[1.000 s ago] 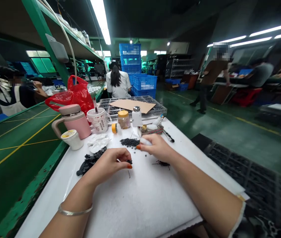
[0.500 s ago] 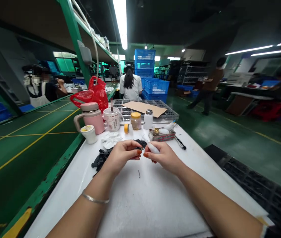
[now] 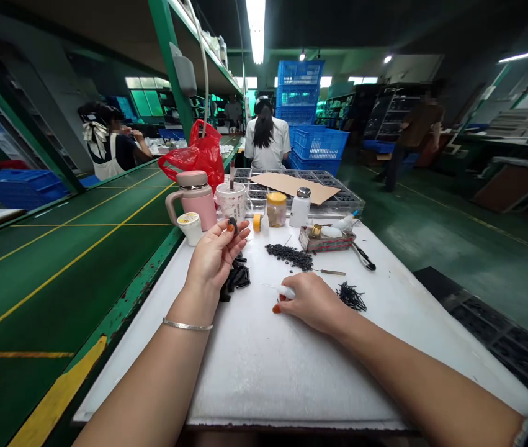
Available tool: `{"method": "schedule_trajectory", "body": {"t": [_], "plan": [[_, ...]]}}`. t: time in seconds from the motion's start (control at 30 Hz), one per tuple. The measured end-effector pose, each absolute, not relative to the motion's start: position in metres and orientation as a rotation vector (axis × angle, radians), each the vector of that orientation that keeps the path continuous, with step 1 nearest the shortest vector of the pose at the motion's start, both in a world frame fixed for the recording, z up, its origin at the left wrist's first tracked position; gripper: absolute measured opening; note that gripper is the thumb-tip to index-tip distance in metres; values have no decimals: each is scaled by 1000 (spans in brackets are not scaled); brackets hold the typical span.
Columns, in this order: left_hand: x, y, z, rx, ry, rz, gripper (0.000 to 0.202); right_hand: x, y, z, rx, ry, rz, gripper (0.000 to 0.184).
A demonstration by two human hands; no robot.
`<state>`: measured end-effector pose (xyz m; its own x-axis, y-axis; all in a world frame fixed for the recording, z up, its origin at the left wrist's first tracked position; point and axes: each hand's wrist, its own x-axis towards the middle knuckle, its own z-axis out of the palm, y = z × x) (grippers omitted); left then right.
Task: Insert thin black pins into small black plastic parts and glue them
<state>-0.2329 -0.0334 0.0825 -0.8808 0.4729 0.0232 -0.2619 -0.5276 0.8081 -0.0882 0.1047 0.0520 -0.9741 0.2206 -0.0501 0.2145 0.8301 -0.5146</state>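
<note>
My left hand (image 3: 214, 254) is raised over the left part of the white table (image 3: 245, 366), pinching a small dark part (image 3: 232, 225) between thumb and fingers. In my right hand (image 3: 313, 298) is a small white squeeze bottle (image 3: 286, 291) with a thin needle tip, which points left just above the tabletop. Black pieces (image 3: 239, 276) lie in a heap beside my left hand. Beyond my right hand is a pile of small black rings (image 3: 289, 256), with a thin metal tool (image 3: 332, 272) close by. Thin black pins (image 3: 351, 297) form another pile at its right.
Along the back stand a pink mug (image 3: 198, 205), a plastic cup (image 3: 232, 202), a yellow-lidded jar (image 3: 276, 209), a white bottle (image 3: 299, 208) and a small box (image 3: 324, 242). A cutter (image 3: 363, 256) lies at the right. Green conveyor (image 3: 119, 242) runs on the left.
My hands were close together and have separated: the left went up and left with the dark part, the right moved slightly down with the bottle. The view has shifted, uncovering the piles.
</note>
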Motion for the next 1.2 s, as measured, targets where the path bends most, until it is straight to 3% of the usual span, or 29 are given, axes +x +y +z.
{"method": "schedule_trajectory", "body": {"t": [0.1, 0.23, 0.47, 0.7, 1.2], "plan": [[-234, -34, 82, 284, 1139, 2425, 12, -88, 99, 49, -235, -3014, 858, 10], [-233, -32, 78, 264, 1055, 2398, 14, -87, 102, 51, -89, -3005, 947, 10], [-217, -25, 75, 409, 1014, 2079, 18, -74, 120, 88, -131, -2488, 1501, 14], [-203, -17, 73, 529, 995, 1789, 20, -62, 114, 95, -56, -2199, 1378, 9], [-190, -8, 69, 504, 1165, 1724, 18, -60, 114, 92, -144, -2197, 828, 5]]}}
